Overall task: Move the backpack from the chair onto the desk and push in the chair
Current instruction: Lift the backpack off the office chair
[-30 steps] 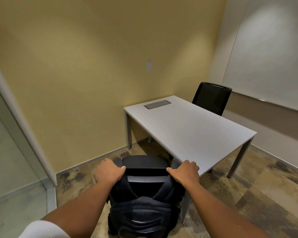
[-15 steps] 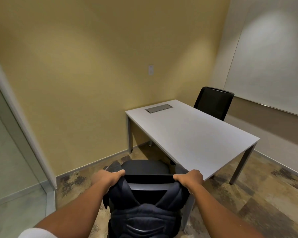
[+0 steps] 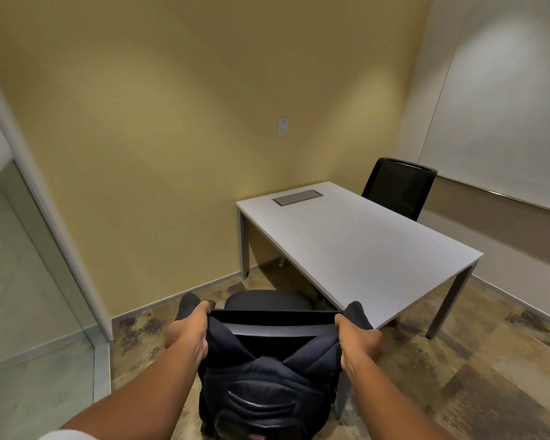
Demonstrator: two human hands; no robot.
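No writing can be read anywhere here. The backpack (image 3: 267,385) carries a small patch at its very bottom edge, near the camera, with a touch of red on it, but it is too small and cut off to make out any letters. The white wall plate (image 3: 283,126) on the far yellow wall is blank, and the grey panel (image 3: 297,197) set into the desk (image 3: 378,258) top bears no marking.

Your backpack (image 3: 264,385) hides most of the chair (image 3: 267,301) back, and its bottom runs off the lower edge. Beyond the desk (image 3: 362,249), only the second chair's (image 3: 397,185) backrest shows. Your fingertips probably curl behind the straps.
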